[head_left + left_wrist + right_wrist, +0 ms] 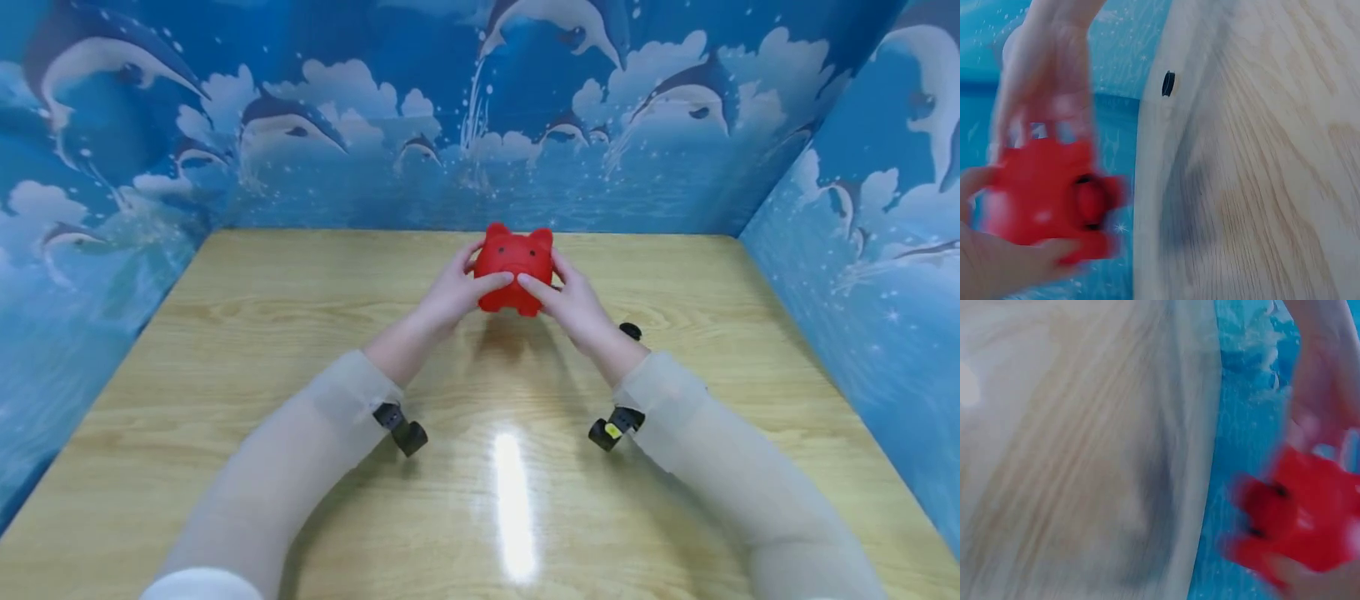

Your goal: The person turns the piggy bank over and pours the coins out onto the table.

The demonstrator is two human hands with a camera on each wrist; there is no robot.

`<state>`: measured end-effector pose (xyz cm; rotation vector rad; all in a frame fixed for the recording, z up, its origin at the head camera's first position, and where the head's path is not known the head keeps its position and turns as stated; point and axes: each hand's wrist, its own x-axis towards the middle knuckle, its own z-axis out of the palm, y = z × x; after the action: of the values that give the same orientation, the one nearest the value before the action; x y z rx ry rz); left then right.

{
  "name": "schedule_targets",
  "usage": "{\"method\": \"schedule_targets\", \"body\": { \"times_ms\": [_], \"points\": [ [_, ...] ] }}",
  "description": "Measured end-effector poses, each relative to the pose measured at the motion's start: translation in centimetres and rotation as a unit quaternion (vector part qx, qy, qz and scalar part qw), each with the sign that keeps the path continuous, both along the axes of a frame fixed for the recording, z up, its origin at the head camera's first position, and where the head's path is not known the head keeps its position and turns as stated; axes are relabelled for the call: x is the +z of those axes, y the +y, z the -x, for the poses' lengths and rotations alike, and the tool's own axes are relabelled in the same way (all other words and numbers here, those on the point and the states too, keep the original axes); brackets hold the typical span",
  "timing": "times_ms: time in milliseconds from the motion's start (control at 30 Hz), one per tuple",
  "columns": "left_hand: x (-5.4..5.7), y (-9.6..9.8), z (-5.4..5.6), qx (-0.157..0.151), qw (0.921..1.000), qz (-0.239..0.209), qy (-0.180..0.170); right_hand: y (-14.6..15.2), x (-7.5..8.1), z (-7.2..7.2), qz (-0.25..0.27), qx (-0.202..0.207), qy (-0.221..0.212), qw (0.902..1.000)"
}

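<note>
A red pig-shaped piggy bank (513, 254) is held up over the far part of the table, its face and ears towards the head camera. On its left side my left hand (459, 287) grips it, thumb across the front. My right hand (572, 302) grips the opposite side, its thumb tip close to the other thumb. A shadow falls on the wood beneath. Both wrist views show the piggy bank (1041, 194) (1316, 512) blurred between the hands.
A small black disc (630, 331) lies on the wooden table (300, 283) beyond my right wrist. Blue dolphin-printed walls (360, 167) enclose the back and sides. Black cameras (401, 429) are strapped to both wrists. Light glares off the near tabletop.
</note>
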<state>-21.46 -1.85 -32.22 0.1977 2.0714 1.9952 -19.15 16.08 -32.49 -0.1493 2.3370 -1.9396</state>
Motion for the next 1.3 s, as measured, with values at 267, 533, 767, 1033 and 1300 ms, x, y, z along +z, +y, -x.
{"method": "schedule_targets", "body": {
  "times_ms": [267, 533, 767, 1033, 1300],
  "points": [
    [0.4, -0.1, 0.7, -0.004, 0.9967, 0.022, 0.078, -0.2, 0.4, 0.6, 0.003, -0.011, 0.044, 0.999],
    [-1.0, -0.1, 2.3, -0.004, 0.9976, 0.046, -0.052, -0.2, -0.6, 1.9, -0.03, -0.003, -0.051, 0.9982],
    [0.7, -0.3, 2.4, -0.02, 0.9925, 0.017, -0.119, -0.5, 1.1, 1.7, -0.049, 0.029, -0.067, 0.9961],
    [1.0, -0.9, 2.3, -0.039, 0.9972, 0.053, 0.037, -0.7, 2.1, 0.8, -0.059, 0.008, 0.033, 0.9977],
    [-0.2, -0.7, 3.2, -0.042, 0.9949, 0.088, -0.029, -0.3, 0.5, 1.9, -0.065, 0.022, -0.027, 0.9973]
  ]
}}
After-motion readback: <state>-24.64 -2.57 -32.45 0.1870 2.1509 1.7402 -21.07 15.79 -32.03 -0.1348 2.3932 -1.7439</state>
